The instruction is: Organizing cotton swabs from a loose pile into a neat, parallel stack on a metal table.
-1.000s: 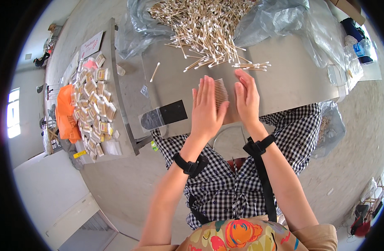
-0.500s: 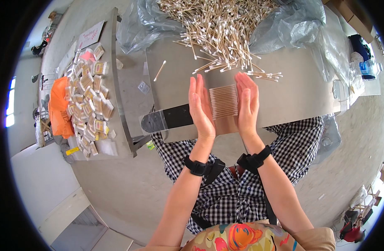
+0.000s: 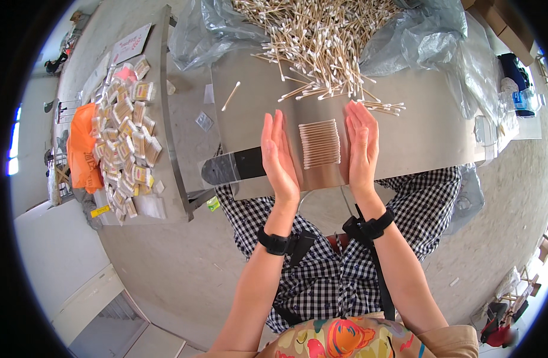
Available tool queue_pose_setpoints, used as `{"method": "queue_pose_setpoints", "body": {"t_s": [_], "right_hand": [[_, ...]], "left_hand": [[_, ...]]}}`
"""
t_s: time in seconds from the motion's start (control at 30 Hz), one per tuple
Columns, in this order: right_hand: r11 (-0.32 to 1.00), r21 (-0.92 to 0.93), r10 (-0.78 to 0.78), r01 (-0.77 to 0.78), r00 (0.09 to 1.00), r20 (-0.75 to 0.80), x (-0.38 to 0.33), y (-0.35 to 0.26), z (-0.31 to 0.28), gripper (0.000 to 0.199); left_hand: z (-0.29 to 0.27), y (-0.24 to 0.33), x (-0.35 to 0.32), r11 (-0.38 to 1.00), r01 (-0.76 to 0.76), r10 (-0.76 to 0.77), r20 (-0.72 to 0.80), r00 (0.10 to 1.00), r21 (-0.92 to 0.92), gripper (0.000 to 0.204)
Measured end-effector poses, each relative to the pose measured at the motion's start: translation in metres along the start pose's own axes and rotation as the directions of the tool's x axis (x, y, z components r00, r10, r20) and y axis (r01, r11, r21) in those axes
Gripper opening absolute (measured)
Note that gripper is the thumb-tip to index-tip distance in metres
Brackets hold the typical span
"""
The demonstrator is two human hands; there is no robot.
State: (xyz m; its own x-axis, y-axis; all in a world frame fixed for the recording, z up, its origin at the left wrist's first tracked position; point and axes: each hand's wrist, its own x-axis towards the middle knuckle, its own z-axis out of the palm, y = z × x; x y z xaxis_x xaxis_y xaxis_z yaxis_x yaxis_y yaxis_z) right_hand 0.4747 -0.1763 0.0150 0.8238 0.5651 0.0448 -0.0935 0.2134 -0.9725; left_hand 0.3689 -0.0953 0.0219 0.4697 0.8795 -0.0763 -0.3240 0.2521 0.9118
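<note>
A flat, even row of cotton swabs (image 3: 320,144) lies on the metal table between my hands, sticks side by side and running left to right. My left hand (image 3: 280,156) stands on edge to the left of the row, fingers stretched out, a gap between palm and swab tips. On the right, my right hand (image 3: 362,146) is held the same way, palm facing the row, also apart from it. Neither hand holds anything. Just beyond my fingertips spreads a big heap of loose cotton swabs (image 3: 322,48).
Clear plastic sheeting (image 3: 420,42) flanks the heap. One stray swab (image 3: 231,96) lies left of it. A black strap-like strip (image 3: 241,167) sits beside my left hand. On the left table are many small swab packs (image 3: 125,131) and an orange bag (image 3: 83,149).
Both hands have moved outward, away from the swab row, widening the gaps on either side. The row stays in place on the table.
</note>
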Motion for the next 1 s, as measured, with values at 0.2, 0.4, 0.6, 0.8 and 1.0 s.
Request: {"method": "queue_pose_setpoints", "body": {"t_s": [0.2,0.4,0.6,0.8,1.0], "right_hand": [[0.997,0.027,0.078,-0.078,0.997,0.021,-0.018,0.004,0.016,0.057],[0.989,0.129,0.087,-0.079,0.994,-0.062,-0.015,0.004,0.008,0.052],[0.95,-0.301,-0.104,0.085,0.994,-0.047,0.005,-0.015,-0.041,0.034],[0.73,-0.611,-0.301,0.305,0.947,0.114,0.007,-0.01,-0.063,0.029],[0.798,-0.586,-0.097,0.142,0.989,0.108,-0.005,-0.007,-0.051,0.026]], "left_hand": [[0.01,-0.017,-0.012,1.0,0.014,-0.014,0.014,1.0,0.002,0.066],[0.011,-0.007,-0.014,1.0,0.017,-0.017,-0.012,1.0,-0.014,0.066],[-0.007,0.019,-0.006,0.963,-0.135,0.146,-0.028,0.989,0.235,0.062],[-0.025,0.021,0.004,0.574,-0.41,0.2,0.364,0.91,0.709,0.07],[-0.013,0.005,-0.014,0.007,-0.668,-0.134,0.662,0.737,0.745,0.111]]}}
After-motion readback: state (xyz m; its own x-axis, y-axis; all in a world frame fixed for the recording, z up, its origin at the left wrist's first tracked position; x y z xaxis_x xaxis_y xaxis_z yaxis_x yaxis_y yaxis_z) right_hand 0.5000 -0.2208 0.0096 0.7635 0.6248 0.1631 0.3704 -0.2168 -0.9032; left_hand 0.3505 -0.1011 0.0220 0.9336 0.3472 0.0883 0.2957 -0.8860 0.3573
